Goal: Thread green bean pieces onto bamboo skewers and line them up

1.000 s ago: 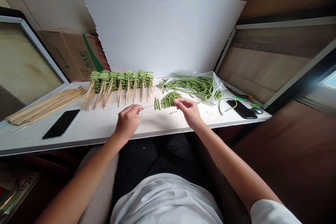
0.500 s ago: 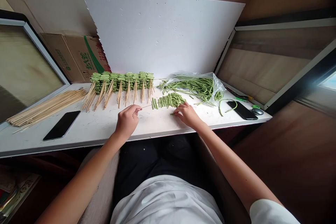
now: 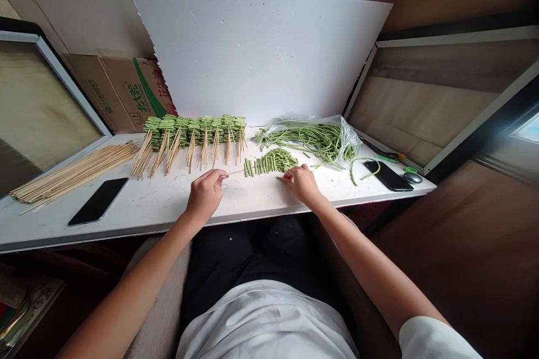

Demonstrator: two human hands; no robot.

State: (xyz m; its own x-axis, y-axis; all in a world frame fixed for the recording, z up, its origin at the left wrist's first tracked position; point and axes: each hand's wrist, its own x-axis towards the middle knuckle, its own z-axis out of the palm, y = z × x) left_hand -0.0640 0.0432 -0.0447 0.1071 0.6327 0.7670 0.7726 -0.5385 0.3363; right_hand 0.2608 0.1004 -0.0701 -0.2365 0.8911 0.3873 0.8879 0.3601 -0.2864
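Observation:
My left hand (image 3: 205,193) is closed around the bare end of a wooden skewer (image 3: 236,171). Cut green bean pieces (image 3: 260,165) sit crosswise in a row along that skewer, pointing to the right. Behind and beside its far end lies a heap of cut bean pieces (image 3: 288,159). My right hand (image 3: 301,184) is just in front of the heap, thumb and fingers pinched on a short bean piece (image 3: 279,178) whose end shows to the left of the fingertips.
Finished bean skewers (image 3: 193,128) are stacked at the back left. Bare skewers (image 3: 80,171) and a phone (image 3: 99,201) lie farther left. Long beans (image 3: 320,141) spill from a plastic bag; right of it are another phone (image 3: 389,176) and a mouse (image 3: 413,178). A white foam board (image 3: 261,50) stands behind.
My right hand has shifted slightly, its fingers drawing together on the bean piece in front of the heap. My left hand keeps hold of the skewer, nearly still.

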